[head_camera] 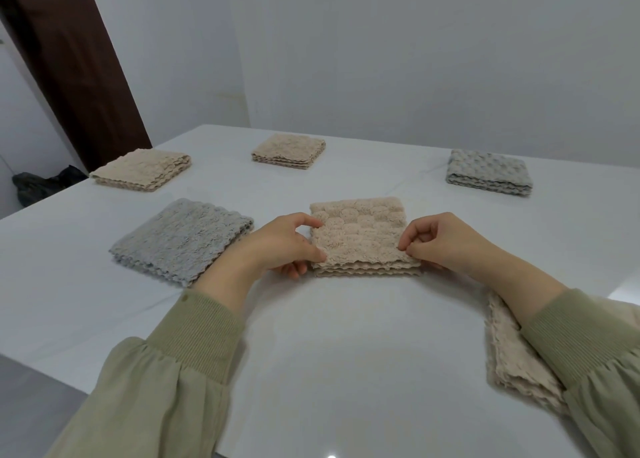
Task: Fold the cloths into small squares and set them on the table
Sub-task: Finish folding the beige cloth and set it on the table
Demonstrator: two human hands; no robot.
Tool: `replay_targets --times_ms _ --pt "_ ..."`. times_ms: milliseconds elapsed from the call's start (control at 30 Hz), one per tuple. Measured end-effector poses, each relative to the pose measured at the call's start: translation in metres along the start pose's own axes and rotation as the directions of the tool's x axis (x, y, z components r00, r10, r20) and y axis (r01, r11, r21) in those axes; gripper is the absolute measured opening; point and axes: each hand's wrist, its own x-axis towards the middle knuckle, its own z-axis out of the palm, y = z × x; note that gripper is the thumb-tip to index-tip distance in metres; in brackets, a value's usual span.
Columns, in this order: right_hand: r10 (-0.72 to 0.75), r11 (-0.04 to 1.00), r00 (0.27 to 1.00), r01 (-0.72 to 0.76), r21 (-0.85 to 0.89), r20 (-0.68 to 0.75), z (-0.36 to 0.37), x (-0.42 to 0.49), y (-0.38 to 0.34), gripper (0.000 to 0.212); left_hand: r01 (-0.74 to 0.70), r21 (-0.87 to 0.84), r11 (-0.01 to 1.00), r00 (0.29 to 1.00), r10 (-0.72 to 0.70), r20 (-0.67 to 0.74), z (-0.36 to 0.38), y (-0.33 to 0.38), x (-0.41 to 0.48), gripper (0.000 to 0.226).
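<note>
Both hands, left hand [287, 241] and right hand [438, 239], pinch the folded beige cloth [362, 237] mid-table [329, 336], probably squaring its layers up.

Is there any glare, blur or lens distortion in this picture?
Head view: soft, even light with weak shadows; a small glare spot on the table at the bottom edge; the brown panel leans, likely wide-angle distortion; the middle beige cloth is sharp, the sleeves slightly soft.

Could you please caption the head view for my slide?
The left hand and right hand pinch a folded beige cloth on a white table among other folded cloths.
</note>
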Motion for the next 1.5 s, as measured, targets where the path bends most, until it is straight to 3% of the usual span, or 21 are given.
replay_targets --times_ms 167,333,467,533,600,700,767,867,967,1033,1200,1367,1500 --pt "0.002 0.999 1.000 -0.002 -0.032 -0.007 0.001 0.001 0.001 0.021 -0.006 0.044 0.999 1.000 0.006 -0.003 0.002 -0.001 0.001 0.053" --pt "-0.018 0.936 0.996 0.048 -0.348 0.087 -0.004 -0.001 -0.012 0.020 -0.023 0.095 0.995 1.000 0.025 -0.018 0.005 -0.005 0.004 0.055" --pt "-0.136 0.868 0.989 0.096 -0.487 -0.049 -0.005 0.003 -0.044 0.016 -0.023 0.107 0.994 1.000 0.024 -0.009 0.005 -0.005 0.006 0.055" --pt "-0.219 0.830 0.974 0.151 -0.537 -0.065 0.004 0.011 -0.058 0.022 -0.031 0.105 0.994 0.999 0.033 -0.011 0.006 -0.004 0.005 0.055" --pt "-0.275 0.767 0.961 0.232 -0.598 0.020 0.019 0.022 -0.063 0.034 -0.034 0.103 0.994 0.999 0.036 -0.012 0.006 -0.004 0.005 0.056" --pt "-0.189 0.617 0.971 0.236 -0.751 0.150 0.044 0.037 -0.048 0.058 -0.035 0.105 0.994 0.999 0.035 0.000 0.005 -0.004 0.004 0.057" --pt "-0.121 0.581 0.979 0.202 -0.789 0.162 0.057 0.040 -0.031 0.068 -0.027 0.065 0.998 1.000 0.027 0.001 0.004 -0.004 0.003 0.057" --pt "-0.142 0.622 0.984 0.177 -0.763 0.112 0.065 0.041 -0.015 0.070 -0.069 -0.023 0.997 0.983 0.064 -0.173 0.004 -0.006 0.013 0.048" --pt "-0.160 0.629 0.981 0.187 -0.755 0.109 0.065 0.041 -0.015 0.071 -0.125 -0.035 0.991 0.887 0.096 -0.452 0.009 -0.008 0.031 0.039" --pt "-0.160 0.625 0.980 0.191 -0.757 0.116 0.065 0.042 -0.015 0.071 -0.142 -0.045 0.989 0.842 0.096 -0.531 0.014 -0.006 0.044 0.038" --pt "-0.158 0.623 0.980 0.193 -0.758 0.119 0.066 0.043 -0.013 0.071 -0.092 0.047 0.995 0.811 0.103 -0.577 0.019 -0.001 0.067 0.041" --pt "-0.150 0.637 0.981 0.188 -0.747 0.120 0.066 0.042 -0.014 0.069 -0.092 0.259 0.961 0.807 0.225 -0.546 0.019 -0.005 0.072 0.032" --pt "-0.133 0.757 0.984 0.176 -0.630 0.115 0.058 0.040 -0.022 0.056 -0.147 0.298 0.943 0.774 0.297 -0.559 0.017 -0.007 0.061 0.026"
